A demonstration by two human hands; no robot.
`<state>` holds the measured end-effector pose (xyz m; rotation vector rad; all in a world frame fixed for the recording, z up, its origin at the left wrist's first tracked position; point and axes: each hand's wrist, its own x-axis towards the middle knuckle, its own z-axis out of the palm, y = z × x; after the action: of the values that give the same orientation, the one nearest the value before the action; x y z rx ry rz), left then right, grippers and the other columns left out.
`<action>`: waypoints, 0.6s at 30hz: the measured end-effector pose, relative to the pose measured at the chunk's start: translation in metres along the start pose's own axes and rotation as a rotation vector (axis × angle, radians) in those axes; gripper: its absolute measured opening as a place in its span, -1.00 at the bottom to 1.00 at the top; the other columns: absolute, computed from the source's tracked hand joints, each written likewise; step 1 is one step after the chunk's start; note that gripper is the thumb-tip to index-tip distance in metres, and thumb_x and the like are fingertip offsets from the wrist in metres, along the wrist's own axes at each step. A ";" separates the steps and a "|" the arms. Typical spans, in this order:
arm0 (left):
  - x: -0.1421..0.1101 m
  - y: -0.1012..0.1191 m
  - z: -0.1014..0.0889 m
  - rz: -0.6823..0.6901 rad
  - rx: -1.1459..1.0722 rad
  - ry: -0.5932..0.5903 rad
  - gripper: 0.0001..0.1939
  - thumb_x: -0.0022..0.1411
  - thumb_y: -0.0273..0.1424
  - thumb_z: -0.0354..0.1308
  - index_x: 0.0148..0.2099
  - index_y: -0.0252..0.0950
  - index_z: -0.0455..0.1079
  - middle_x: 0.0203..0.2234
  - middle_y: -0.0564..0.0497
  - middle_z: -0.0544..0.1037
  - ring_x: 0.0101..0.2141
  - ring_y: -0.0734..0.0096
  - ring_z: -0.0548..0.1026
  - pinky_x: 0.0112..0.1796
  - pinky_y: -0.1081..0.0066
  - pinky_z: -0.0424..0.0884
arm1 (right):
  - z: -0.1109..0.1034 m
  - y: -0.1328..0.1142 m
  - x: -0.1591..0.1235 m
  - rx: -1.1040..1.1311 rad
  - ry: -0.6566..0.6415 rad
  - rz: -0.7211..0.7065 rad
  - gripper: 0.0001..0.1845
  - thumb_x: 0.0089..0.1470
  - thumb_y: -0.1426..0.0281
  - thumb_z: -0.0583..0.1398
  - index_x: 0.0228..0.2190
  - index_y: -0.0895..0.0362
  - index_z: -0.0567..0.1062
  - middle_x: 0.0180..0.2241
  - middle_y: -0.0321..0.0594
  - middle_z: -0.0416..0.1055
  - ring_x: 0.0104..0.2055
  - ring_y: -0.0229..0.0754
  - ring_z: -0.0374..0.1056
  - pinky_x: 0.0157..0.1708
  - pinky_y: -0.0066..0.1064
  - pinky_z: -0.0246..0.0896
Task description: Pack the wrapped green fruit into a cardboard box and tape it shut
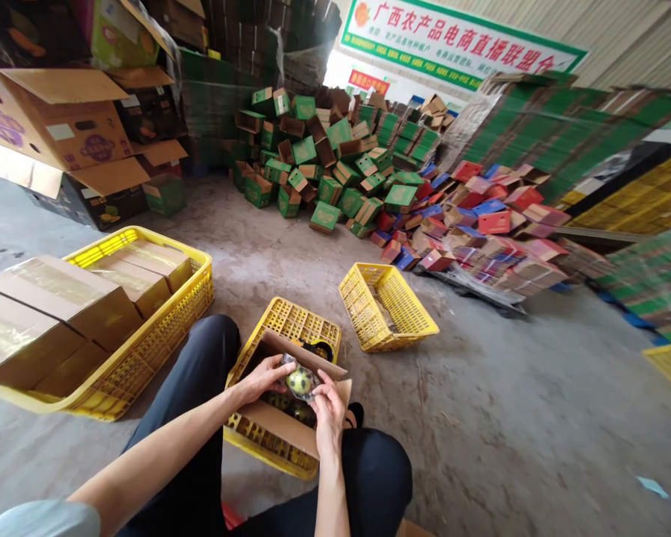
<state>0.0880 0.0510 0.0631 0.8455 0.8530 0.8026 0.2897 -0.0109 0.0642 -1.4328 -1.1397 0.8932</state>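
Between my two hands is a round yellow-green fruit (299, 381) with dark spots, wrapped in clear plastic; its exact kind I cannot make out. My left hand (262, 379) pinches the wrap on the left side, and my right hand (329, 406) grips it on the right. Just below is an open cardboard box (291, 431) with its flaps up, in which more dark-spotted fruits (302, 412) partly show. This box rests on an upturned yellow plastic crate (271, 453) between my knees. A black and yellow tool (320, 348), perhaps a tape dispenser, lies behind the box's far flap.
To the left, a large yellow crate (165, 321) holds several taped cardboard boxes (61, 298). A smaller yellow basket (408, 306) stands ahead on the concrete floor (481, 418). Heaped green boxes (327, 190) and red-and-blue boxes (495, 222) lie farther back. Stacked cartons (83, 127) rise at far left.
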 end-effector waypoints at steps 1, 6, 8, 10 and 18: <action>-0.001 0.001 0.000 0.008 -0.007 -0.012 -0.38 0.13 0.08 0.42 0.03 -0.29 0.53 -0.10 -0.12 0.61 -0.17 0.24 0.59 -0.26 0.39 0.52 | 0.001 -0.001 0.000 0.112 -0.001 0.068 -0.74 0.06 0.14 0.27 -0.46 0.08 0.50 0.26 0.02 0.46 0.17 0.18 0.47 -0.20 -0.21 0.56; -0.002 0.002 0.001 0.102 -0.044 -0.004 -0.39 0.02 -0.01 0.53 -0.04 -0.30 0.50 -0.20 -0.04 0.58 -0.22 0.25 0.58 -0.26 0.35 0.54 | 0.006 -0.007 -0.001 0.470 0.012 0.293 -0.37 0.02 0.05 0.41 0.10 -0.05 0.51 0.18 -0.02 0.52 0.24 0.18 0.44 0.04 0.00 0.50; -0.001 0.000 0.000 0.149 -0.049 0.000 -0.41 -0.02 -0.08 0.58 -0.07 -0.30 0.49 -0.25 -0.01 0.57 -0.26 0.30 0.56 -0.26 0.39 0.51 | 0.007 -0.011 -0.003 0.455 -0.038 0.360 -0.14 0.01 0.02 0.45 0.28 -0.10 0.36 0.18 -0.03 0.52 0.24 0.17 0.44 0.07 0.05 0.49; 0.001 -0.002 -0.001 0.189 -0.064 -0.006 -0.42 -0.03 -0.15 0.61 -0.07 -0.30 0.49 -0.25 0.00 0.58 -0.26 0.33 0.55 -0.22 0.40 0.48 | 0.008 -0.014 -0.005 0.426 -0.102 0.431 -0.03 -0.05 0.02 0.50 0.32 -0.12 0.32 0.16 -0.04 0.53 0.17 0.18 0.50 0.07 0.09 0.50; -0.002 -0.005 -0.001 0.031 -0.148 -0.096 -0.20 0.06 -0.10 0.56 0.28 -0.22 0.42 0.10 -0.16 0.58 0.07 0.11 0.55 0.10 0.18 0.43 | 0.005 -0.009 -0.004 0.359 -0.114 0.336 -0.32 -0.09 0.14 0.53 0.05 -0.04 0.50 0.08 -0.13 0.58 0.12 0.08 0.52 0.11 -0.04 0.49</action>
<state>0.0876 0.0477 0.0593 0.7618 0.6883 0.8347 0.2818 -0.0133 0.0719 -1.3032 -0.7772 1.3567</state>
